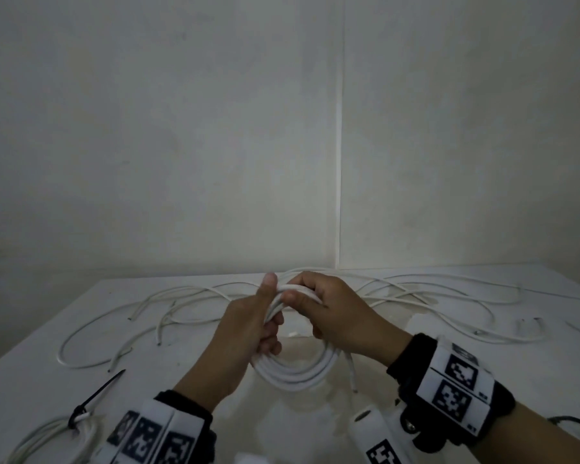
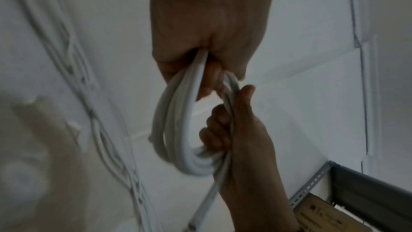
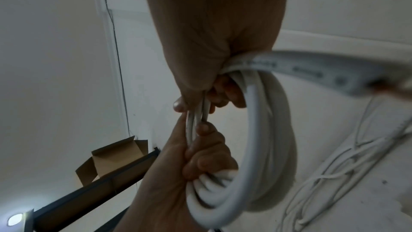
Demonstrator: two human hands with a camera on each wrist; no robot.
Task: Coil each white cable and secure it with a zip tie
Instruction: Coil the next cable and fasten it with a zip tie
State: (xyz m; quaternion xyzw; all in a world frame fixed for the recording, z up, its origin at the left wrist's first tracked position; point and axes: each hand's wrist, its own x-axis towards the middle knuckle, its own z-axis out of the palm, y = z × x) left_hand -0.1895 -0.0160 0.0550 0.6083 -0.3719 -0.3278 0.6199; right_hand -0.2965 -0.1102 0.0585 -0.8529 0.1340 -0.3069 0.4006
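The coil (image 1: pixel 295 370) is held above the white table (image 1: pixel 449 380) by both hands, and no zip tie is around it yet, so the turns are kept together by finger pressure alone. If either grip is loosened while a tie is reached for, the stiff loops are likely to spring apart and the winding would be lost. The free cable end (image 1: pixel 351 373), which sticks out below the right hand, could also slip out of the bundle and unwind a turn. The loose cables (image 1: pixel 188 296) spread across the far side of the table could be snagged if the coil is lowered among them.

The left hand (image 1: pixel 248 333) is clenched around the left side of the coil, thumb raised along the top strands. The right hand (image 1: pixel 332 309) is curled over the top of the coil, its fingers wrapped round the strands just beside the left thumb. A finished coil (image 1: pixel 47 440), bound with a black zip tie (image 1: pixel 94 400), is seen at the near left edge.
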